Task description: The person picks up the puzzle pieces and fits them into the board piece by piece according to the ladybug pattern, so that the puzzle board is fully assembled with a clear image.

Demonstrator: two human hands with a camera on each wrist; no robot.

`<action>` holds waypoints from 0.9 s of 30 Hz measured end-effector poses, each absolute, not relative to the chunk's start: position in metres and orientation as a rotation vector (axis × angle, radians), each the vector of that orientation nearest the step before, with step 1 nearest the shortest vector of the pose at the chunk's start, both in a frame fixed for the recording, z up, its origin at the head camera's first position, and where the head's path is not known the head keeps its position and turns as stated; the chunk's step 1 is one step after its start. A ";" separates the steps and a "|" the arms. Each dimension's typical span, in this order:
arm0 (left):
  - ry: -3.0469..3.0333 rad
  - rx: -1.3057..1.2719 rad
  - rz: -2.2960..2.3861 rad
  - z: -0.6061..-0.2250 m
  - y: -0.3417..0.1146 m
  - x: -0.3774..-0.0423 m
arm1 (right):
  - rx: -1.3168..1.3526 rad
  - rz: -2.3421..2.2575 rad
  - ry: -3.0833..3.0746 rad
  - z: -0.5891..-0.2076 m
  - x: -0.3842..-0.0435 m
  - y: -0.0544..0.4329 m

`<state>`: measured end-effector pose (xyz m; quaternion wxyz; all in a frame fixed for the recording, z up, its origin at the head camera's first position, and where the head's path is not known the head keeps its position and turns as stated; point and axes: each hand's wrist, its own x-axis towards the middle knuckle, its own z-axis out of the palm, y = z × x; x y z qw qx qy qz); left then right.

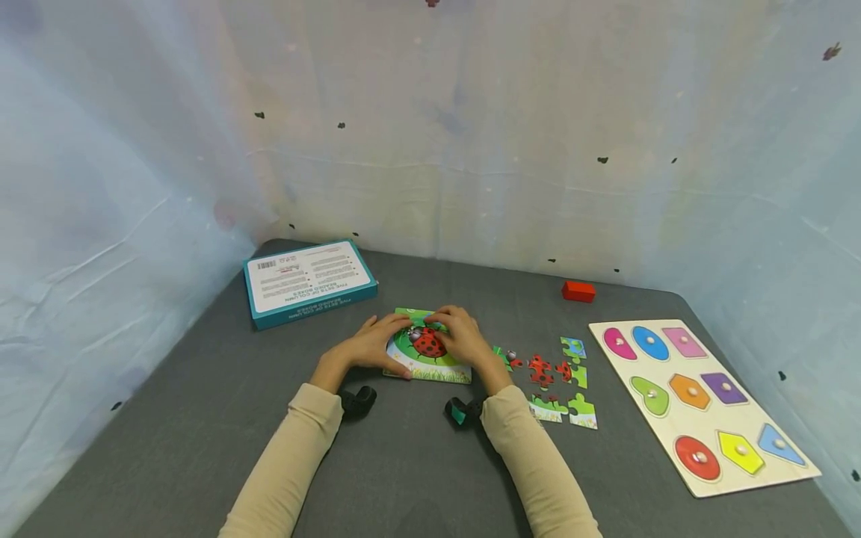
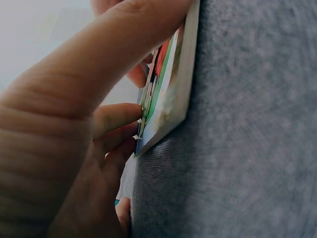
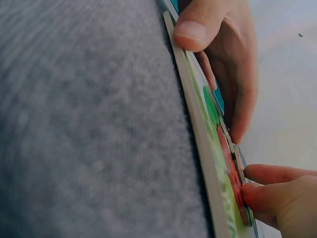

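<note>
A ladybug jigsaw board (image 1: 440, 373) lies flat on the grey table, showing a red ladybug on green and grass along its near edge. My left hand (image 1: 365, 347) holds its left side, thumb at the near edge and fingers toward the far left part. Over the far right part, my right hand (image 1: 466, 341) pinches a jigsaw piece (image 3: 239, 171) between thumb and fingertips, close against the board's surface. The fingers cover much of that piece. Right of this hand lie loose jigsaw pieces (image 1: 540, 371) with red, green and blue print, one partly behind the wrist.
A teal box (image 1: 311, 280) with a white label sits at the back left. A small red block (image 1: 578, 291) stands at the back right. Along the right side lies a wooden shape board (image 1: 662, 422) with coloured knobbed shapes. A pale sheet (image 1: 430, 149) hangs behind the table.
</note>
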<state>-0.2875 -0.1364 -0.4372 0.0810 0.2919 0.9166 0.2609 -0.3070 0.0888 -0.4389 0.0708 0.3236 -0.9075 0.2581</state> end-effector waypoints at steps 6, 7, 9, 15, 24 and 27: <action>2.734 0.880 0.779 -0.436 -0.136 -0.286 | 0.942 0.796 -2.727 -0.440 -0.307 0.087; 2.735 0.883 0.772 -0.436 -0.136 -0.286 | 0.935 0.796 -2.728 -0.441 -0.308 0.087; 2.738 0.883 0.751 -0.436 -0.137 -0.286 | 0.923 0.803 -2.727 -0.442 -0.307 0.086; 2.747 0.883 0.725 -0.438 -0.136 -0.286 | 0.913 0.850 -2.706 -0.443 -0.307 0.085; 2.740 0.879 0.754 -0.437 -0.136 -0.286 | 0.907 0.893 -2.685 -0.446 -0.308 0.086; 2.736 0.871 0.745 -0.438 -0.137 -0.287 | 0.905 0.928 -2.687 -0.447 -0.308 0.086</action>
